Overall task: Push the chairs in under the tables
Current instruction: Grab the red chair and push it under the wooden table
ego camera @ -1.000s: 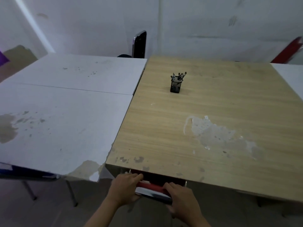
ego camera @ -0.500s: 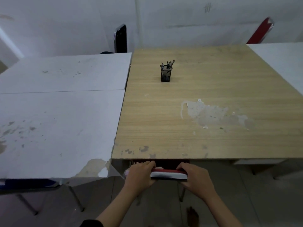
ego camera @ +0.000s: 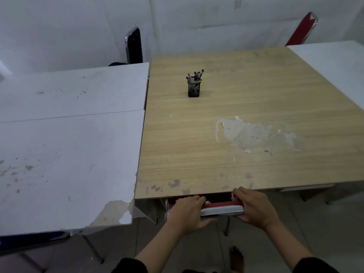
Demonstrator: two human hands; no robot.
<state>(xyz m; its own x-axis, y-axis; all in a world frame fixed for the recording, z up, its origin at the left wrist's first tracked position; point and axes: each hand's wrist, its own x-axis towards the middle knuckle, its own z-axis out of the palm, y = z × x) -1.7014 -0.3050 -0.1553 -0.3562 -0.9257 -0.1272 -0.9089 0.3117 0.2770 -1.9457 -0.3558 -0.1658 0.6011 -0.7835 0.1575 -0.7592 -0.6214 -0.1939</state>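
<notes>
White and scuffed, the left-hand worktop (ego camera: 69,154) butts against a wooden worktop (ego camera: 236,154) with peeling patches. A black chair back (ego camera: 135,46) rises behind their seam. The person's left hand (ego camera: 187,211) curls over the backrest of a red chair (ego camera: 221,206), which sits tucked just under the wooden worktop's near edge; the right hand (ego camera: 254,208) grips the backrest's other end. A mesh pen holder (ego camera: 194,85) stands farther back, and another red chair back (ego camera: 301,29) leans at the far right.
</notes>
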